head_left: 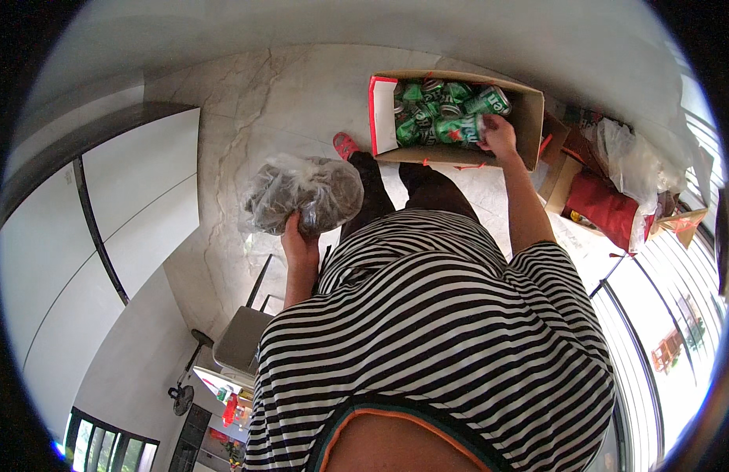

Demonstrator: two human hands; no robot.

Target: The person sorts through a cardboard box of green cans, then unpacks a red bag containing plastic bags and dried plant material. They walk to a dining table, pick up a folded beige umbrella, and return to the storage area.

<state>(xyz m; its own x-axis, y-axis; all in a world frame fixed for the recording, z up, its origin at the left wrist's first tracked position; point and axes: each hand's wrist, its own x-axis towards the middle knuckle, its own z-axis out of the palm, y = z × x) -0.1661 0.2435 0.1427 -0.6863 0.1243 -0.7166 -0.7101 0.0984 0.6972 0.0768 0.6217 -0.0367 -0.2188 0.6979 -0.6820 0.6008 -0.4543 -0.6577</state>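
A clear plastic bag stuffed with dark crumpled contents hangs bunched above the marble floor; a green can lies sideways atop other cans in an open cardboard box

Open brown cardboard box sits on the pale marble floor ahead of my feet, packed with green drink cans. My right hand is inside it at the near right side, on one green can. My left hand is well left of the box, under a clear plastic bag of dark contents. Red bag and clutter right of the box.
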